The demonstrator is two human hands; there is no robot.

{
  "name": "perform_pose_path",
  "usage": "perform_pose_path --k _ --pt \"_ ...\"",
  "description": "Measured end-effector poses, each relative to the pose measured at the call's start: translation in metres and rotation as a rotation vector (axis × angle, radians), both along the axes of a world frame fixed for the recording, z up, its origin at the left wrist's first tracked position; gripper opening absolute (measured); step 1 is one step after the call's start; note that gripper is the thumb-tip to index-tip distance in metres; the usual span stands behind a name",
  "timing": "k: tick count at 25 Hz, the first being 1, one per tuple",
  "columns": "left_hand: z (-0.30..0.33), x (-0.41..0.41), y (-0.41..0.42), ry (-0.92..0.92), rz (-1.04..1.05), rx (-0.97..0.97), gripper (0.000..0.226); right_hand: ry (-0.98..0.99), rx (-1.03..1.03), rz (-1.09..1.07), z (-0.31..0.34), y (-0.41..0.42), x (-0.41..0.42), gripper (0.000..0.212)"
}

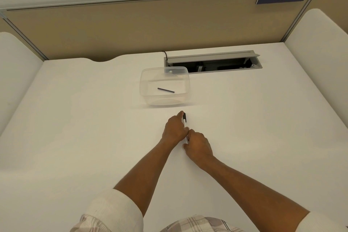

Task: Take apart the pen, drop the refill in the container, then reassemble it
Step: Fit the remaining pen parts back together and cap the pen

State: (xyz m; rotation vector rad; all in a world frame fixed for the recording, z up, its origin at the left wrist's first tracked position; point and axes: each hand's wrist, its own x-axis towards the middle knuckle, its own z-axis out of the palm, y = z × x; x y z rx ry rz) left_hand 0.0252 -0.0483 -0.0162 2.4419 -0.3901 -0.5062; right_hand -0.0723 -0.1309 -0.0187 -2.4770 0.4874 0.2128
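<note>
You see the slim white pen with a black cap (184, 124) lying along the white bench (75, 118), cap end toward the clear plastic tub-shaped container (148, 94), where a thin black refill (165, 90) lies flat, slightly slanted.

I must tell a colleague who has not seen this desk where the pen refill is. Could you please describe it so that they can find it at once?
On the white desk, look in front of the open grey cable hatch for the clear plastic container. The refill is the thin dark stick lying alone on its bottom, unlike the white pen held in both hands.
</note>
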Motion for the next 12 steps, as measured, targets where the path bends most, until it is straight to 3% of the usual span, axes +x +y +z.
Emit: perform_pose_path --k 3,12 --pt "0.0005 0.0001 -0.0002 -0.019 -0.008 0.013 0.028 0.0 0.008 -0.003 -0.0004 -0.001 -0.0009 0.024" --pt "-0.0022 -0.001 0.0011 -0.027 -0.003 0.041 0.019 0.001 0.002 -0.035 -0.002 -0.0027 -0.0018 0.036"
